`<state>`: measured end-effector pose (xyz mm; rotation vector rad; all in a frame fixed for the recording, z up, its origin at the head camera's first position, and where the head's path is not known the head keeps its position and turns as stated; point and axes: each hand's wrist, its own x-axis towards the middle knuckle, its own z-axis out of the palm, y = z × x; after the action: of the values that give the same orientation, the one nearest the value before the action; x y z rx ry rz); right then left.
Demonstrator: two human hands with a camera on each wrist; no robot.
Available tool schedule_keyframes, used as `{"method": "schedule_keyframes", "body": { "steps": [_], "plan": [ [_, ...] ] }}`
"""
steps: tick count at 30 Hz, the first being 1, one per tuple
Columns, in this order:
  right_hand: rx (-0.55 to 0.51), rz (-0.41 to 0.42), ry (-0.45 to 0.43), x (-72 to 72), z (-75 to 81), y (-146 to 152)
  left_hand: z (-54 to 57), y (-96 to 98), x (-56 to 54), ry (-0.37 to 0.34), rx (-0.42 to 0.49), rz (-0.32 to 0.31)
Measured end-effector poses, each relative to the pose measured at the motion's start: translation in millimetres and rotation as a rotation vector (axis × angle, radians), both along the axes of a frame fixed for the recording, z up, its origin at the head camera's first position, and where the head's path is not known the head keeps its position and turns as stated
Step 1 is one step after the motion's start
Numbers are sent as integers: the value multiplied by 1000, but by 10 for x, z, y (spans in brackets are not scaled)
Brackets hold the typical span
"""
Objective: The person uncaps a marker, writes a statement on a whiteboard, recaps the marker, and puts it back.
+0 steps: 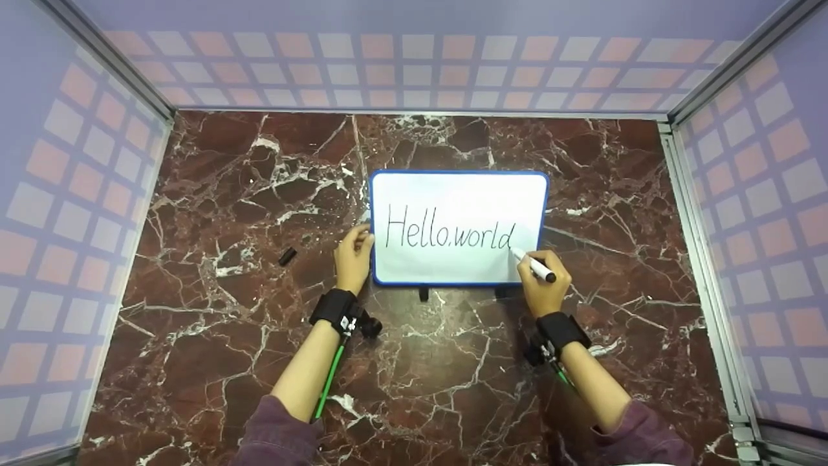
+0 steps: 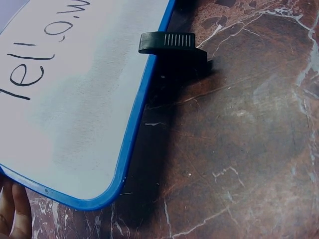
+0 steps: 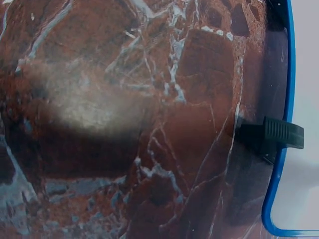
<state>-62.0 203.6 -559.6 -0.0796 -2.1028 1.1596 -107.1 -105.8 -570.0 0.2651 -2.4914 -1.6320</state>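
Observation:
A white whiteboard (image 1: 453,188) with a blue frame bears the black handwriting "Hello.world" (image 1: 449,234). My right hand (image 1: 547,285) pinches a white marker (image 1: 538,268), its black end toward me and its tip right at the foot of the "d". At the board's left edge, my left hand (image 1: 352,264) grips the frame with bent fingers; fingers (image 2: 21,211) show against that edge in the left wrist view. Black clips (image 1: 424,293) hold the board's near edge, one ribbed clip (image 3: 284,134) showing in the right wrist view. The right hand is outside its own wrist view.
A small black marker cap (image 1: 288,257) lies on the dark red marble tabletop (image 1: 213,323), left of my left hand. Checkered walls (image 1: 414,71) enclose the table at the back and both sides. Metal rails (image 1: 698,272) run along the edges.

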Motion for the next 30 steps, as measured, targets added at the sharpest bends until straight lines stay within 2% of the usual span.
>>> {"method": "schedule_keyframes", "body": {
  "steps": [6, 11, 13, 21, 30],
  "plan": [
    [-43, 12, 2, 46, 195, -63, -2, -9, 8, 5, -20, -3],
    [-59, -9, 22, 4, 289, -49, 10, -4, 6, 13, -22, -3],
    [-57, -26, 34, -28, 298, -32, 16, 0, 5, 11, -18, -1],
    [-71, -48, 30, -165, 159, 120, 28, 2, 10, 25, -42, -7],
    [-60, -74, 53, -240, 190, 159, 14, 0, 0, 24, -23, -3]
  ]
}}
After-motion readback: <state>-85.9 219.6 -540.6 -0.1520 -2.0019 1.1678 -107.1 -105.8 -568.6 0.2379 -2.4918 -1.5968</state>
